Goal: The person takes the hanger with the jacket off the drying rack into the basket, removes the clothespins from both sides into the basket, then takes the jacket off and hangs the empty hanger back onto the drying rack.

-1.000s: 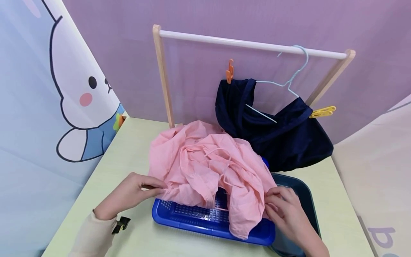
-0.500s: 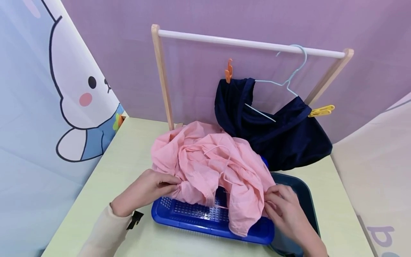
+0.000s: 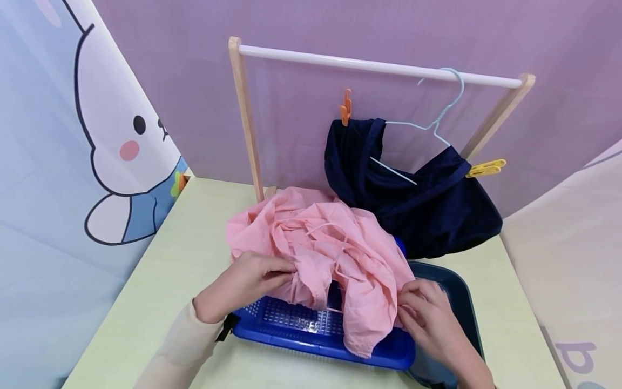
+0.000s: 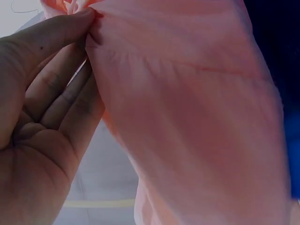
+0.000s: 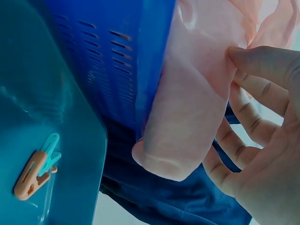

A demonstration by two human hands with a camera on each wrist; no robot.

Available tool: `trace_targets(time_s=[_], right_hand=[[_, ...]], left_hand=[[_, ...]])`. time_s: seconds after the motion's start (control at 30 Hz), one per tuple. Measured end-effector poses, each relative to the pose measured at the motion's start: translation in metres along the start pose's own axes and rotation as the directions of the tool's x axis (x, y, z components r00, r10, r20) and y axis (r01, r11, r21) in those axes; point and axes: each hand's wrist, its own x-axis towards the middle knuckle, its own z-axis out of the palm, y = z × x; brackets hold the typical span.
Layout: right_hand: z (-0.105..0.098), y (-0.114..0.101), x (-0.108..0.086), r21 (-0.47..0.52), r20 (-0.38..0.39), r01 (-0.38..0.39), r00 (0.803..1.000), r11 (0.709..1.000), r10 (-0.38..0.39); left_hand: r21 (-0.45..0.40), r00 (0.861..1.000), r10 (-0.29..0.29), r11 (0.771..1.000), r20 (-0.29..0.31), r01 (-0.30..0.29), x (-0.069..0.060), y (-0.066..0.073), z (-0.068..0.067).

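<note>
Pink garment (image 3: 359, 232), heaped over the blue basket (image 3: 291, 343), and both hands are on it! The left hand (image 3: 248, 283) pinches a fold between thumb and fingers; the right hand (image 3: 430, 316) nips the cloth's right-hand edge. Beside the basket sits the dark tray (image 3: 464, 297), two pegs (image 5: 30, 176) lying inside. Behind, a navy garment (image 3: 437, 216) hangs on a light-blue hanger (image 3: 440, 117), hooked over the white rail (image 3: 359, 64).

Left hand (image 3: 245, 283), near left: thumb (image 4: 56, 30) and fingers (image 4: 86, 112) pinched. Right hand (image 3: 430, 319), near right: likewise pinched, fingers slightly bent.
</note>
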Motion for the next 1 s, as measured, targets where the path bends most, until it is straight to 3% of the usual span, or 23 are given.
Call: trace_targets(time_s=[0.3,0.57,0.73,1.0], right_hand=[[-0.002,-0.005,0.001,-0.028,-0.021,-0.003,1.0,1.0,0.002],[0.004,-0.017,0.02,-0.003,-0.049,0.003,0.999,1.0,-0.003],[0.008,-0.023,0.03,-0.023,-0.019,0.0,1.0,1.0,0.0],[0.008,-0.024,0.033,-0.062,0.01,-0.015,1.0,0.998,0.015]], left_hand=[[0.139,0.997,0.081,0.987,-0.011,-0.079,0.003,0.0,0.01],[0.184,0.994,0.08,0.981,-0.068,-0.066,0.002,0.004,0.016],[0.205,0.992,0.084,0.977,-0.09,-0.064,0.0,0.006,0.018],[0.212,0.997,0.038,0.977,-0.068,-0.023,-0.004,0.008,0.014]])
